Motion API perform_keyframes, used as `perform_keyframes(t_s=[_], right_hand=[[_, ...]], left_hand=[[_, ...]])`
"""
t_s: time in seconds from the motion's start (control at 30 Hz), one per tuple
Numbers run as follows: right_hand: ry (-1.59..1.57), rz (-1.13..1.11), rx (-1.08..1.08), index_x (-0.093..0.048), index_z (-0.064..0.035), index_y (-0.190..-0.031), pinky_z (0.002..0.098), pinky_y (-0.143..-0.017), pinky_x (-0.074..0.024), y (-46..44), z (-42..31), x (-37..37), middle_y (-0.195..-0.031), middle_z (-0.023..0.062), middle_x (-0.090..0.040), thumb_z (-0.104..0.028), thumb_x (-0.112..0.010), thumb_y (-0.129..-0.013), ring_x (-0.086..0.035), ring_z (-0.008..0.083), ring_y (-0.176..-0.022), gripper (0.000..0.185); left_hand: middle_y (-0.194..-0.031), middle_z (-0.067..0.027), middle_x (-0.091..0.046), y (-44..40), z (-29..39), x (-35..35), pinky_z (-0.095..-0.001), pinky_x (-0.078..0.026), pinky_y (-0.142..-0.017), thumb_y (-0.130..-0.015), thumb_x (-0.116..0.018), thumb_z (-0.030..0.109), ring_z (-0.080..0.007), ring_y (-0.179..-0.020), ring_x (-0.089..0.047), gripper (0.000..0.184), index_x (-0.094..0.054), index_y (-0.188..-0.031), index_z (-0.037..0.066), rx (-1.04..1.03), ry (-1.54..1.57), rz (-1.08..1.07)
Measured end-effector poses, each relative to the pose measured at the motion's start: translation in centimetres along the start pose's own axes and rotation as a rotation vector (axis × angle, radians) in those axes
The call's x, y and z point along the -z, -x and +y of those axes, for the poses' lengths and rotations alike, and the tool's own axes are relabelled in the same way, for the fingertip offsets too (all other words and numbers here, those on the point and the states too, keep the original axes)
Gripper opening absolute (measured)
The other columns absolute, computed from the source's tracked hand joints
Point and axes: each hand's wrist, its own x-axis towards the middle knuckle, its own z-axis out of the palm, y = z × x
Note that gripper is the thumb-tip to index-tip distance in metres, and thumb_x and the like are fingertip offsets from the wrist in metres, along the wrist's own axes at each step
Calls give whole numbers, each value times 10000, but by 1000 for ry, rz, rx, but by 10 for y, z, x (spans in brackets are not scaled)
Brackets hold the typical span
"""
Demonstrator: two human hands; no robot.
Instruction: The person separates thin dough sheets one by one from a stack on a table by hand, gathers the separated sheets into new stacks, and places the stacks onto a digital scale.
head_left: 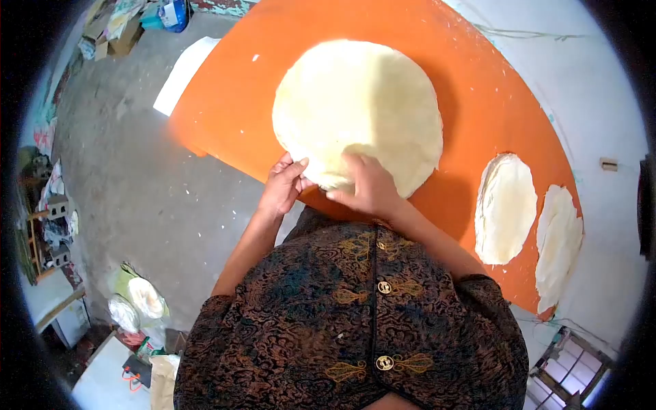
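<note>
A large round pale sheet, like thin flatbread point(359, 113), lies on the orange table point(239, 89) in front of me. My left hand point(285, 181) pinches the sheet's near left edge between thumb and fingers. Just to the right, my right hand point(369, 186) rests on the near edge, its thumb and fingers apart over the surface. The edge between the two hands looks slightly folded or lifted. A shadow crosses the right part of the sheet.
Two more piles of pale sheets, one point(506, 208) and another point(560, 249), lie at the table's right end. A white sheet point(186, 75) juts out past the far left edge. Boxes and bags point(126, 34) stand on the floor at the back left.
</note>
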Motion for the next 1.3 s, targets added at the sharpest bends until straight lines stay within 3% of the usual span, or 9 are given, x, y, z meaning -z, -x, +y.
perform_keyframes(t_s=[0.1,0.23,0.5,0.6,0.7,0.73,0.93,1.13,1.3], right_hand=[[-137,49,-27,-493,-7,-1048,400,-766,-437,-24,-3,14,-979,191,-540,-382,-644,-686,-528,344,-899,543],[-247,48,-77,-528,-15,-995,392,-713,-447,-26,-5,12,-913,181,-566,-321,-626,-695,-549,331,-858,441],[-344,1,-211,-574,-49,-902,408,-646,-453,-33,7,2,-799,163,-593,-205,-552,-740,-571,342,-718,226],[-338,4,-324,-543,-61,-957,425,-624,-448,-39,15,0,-750,165,-590,-133,-501,-768,-567,354,-694,206],[-220,265,-266,-491,-84,-1048,438,-615,-441,-43,17,-1,-713,174,-584,-81,-461,-786,-568,355,-684,264],[-137,180,-309,-466,-79,-1135,361,-659,-462,-42,14,5,-857,185,-586,-49,-465,-801,-585,305,-748,336],[-19,227,286,-546,-122,-1043,352,-666,-491,-37,-6,15,-988,130,-572,-114,-577,-697,-584,310,-818,347],[-118,-95,-4,-584,-70,-958,309,-660,-472,-41,-5,24,-937,140,-585,-206,-629,-720,-593,270,-786,279],[-135,-68,25,-579,-60,-944,334,-644,-462,-43,-2,22,-866,133,-587,-253,-652,-706,-582,275,-728,315]], left_hand=[[-924,-13,-591,-11,7,10,-224,-483,-565,-839,-544,111,-85,-743,-563,247,-510,-1079,60,-43,-171,-178],[-880,19,-593,-1,12,-20,-211,-457,-583,-832,-568,140,-71,-709,-548,207,-539,-1031,93,-13,-92,-37],[-902,-1,-597,-6,13,-15,-224,-439,-567,-822,-553,115,-81,-726,-552,197,-534,-1013,71,-19,-110,-43],[-929,-23,-599,-6,10,-26,-236,-459,-598,-814,-542,101,-92,-766,-564,204,-531,-1012,56,-66,-117,34],[-974,-55,-592,-11,12,-9,-259,-483,-681,-830,-530,107,-120,-834,-574,220,-513,-1042,50,-32,-198,-5],[-990,-67,-588,-13,12,-3,-269,-490,-714,-839,-525,112,-130,-858,-575,226,-505,-1056,50,-6,-241,-41],[-1107,-74,-543,-9,11,-4,-336,-470,-820,-865,-523,240,-169,-988,-541,363,-446,-1167,53,26,-30,-127],[-1120,-64,-537,-11,8,-5,-341,-464,-827,-876,-504,273,-172,-987,-540,380,-433,-1182,57,-12,-70,-124],[-1099,-57,-549,-9,8,-8,-331,-473,-800,-884,-489,282,-159,-949,-553,362,-449,-1166,59,-24,-110,-96]])
